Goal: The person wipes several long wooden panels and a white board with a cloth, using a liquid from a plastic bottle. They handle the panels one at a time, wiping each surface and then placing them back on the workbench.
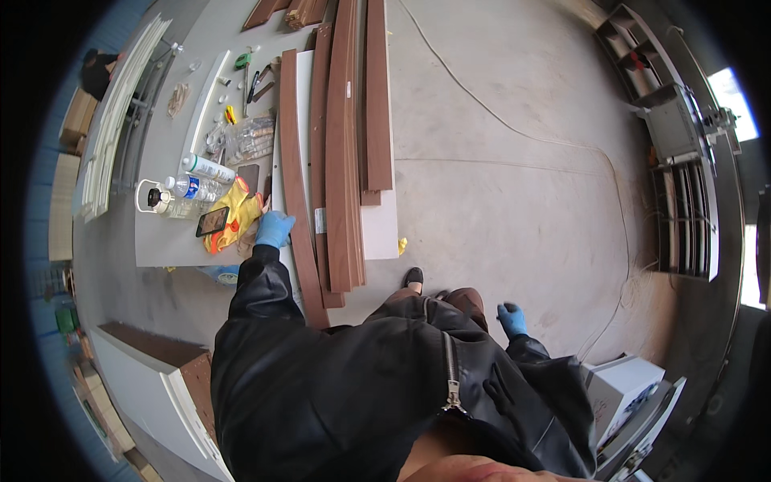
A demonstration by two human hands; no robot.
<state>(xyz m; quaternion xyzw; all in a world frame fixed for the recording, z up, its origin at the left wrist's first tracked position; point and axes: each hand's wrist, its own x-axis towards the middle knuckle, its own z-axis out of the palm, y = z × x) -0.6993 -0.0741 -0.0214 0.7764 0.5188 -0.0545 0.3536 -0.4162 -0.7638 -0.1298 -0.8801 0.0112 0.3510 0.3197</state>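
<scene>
My left hand [275,230], in a blue glove, rests over the table beside a long brown wooden strip [296,177]. Its fingers look curled, and what they hold, if anything, is hidden. Just left of it lie a yellow and orange cloth [238,210] and a phone [212,222]. My right hand [511,320], also blue-gloved, hangs low at my right side, away from the table. Its fingers are bent in, with something dark at their tips that I cannot make out. More brown boards [341,161] lie lengthwise to the right of the strip.
Bottles [210,169], a bag of small parts [250,139], a yellow-handled tool [230,114] and a green tape measure [242,61] lie on the grey table [161,241]. A cable [514,128] crosses the floor. Shelving [683,217] stands at the right; a white box [622,390] sits near my right.
</scene>
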